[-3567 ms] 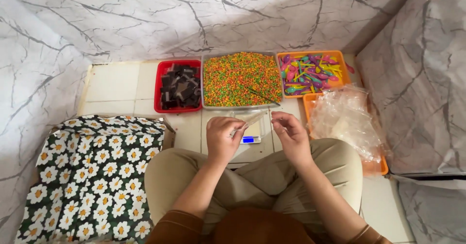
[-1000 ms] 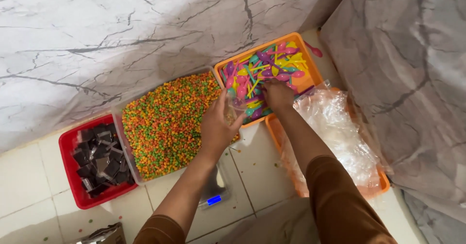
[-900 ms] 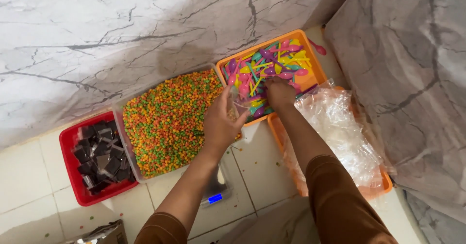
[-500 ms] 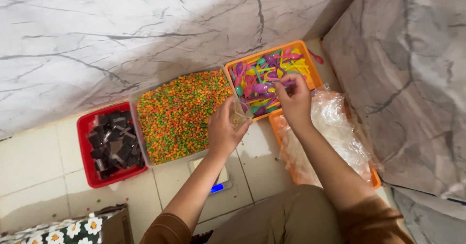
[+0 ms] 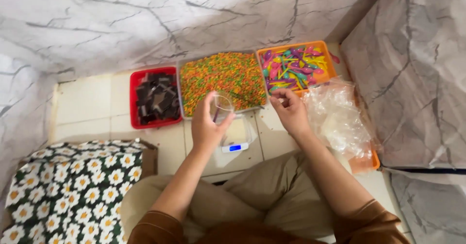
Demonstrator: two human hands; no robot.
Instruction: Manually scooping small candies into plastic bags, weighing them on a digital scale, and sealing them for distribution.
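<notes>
I had a small clear plastic cup point(image 5: 222, 106) in my left hand point(image 5: 208, 126), fingers wrapped round its side and closed on it, the cup upright above the near edge of the clear tray of orange and green pellets point(image 5: 221, 79). It hung just over a small kitchen scale point(image 5: 235, 136) on the tiled floor point(image 5: 87, 103), the scale's blue display turned toward me. My right hand point(image 5: 290, 112) was to the right of the cup and apart from it, fingertips pinched together near the front rim of the orange tray point(image 5: 297, 68). I could not tell whether anything sat between those fingertips; they were drawn shut, nothing clearly showing.

The orange tray held a jumble of small coloured plastic spoons point(image 5: 291, 67), pink, yellow, green and purple. It stood on the far right, touching the pellet tray. On the left of the pellet tray, just beside it, stood a red tray of dark brown pieces point(image 5: 156, 98). All three lined up against the marble-patterned wall point(image 5: 145, 20).

To the right of my right hand lay a heap of crumpled clear plastic bags point(image 5: 340, 117) in another orange tray point(image 5: 365, 162), hard against the right wall. At near left a dark cloth with white daisies point(image 5: 68, 185) covered a cardboard box point(image 5: 149, 156). My legs in tan trousers point(image 5: 262, 190) were folded nearest to me.
</notes>
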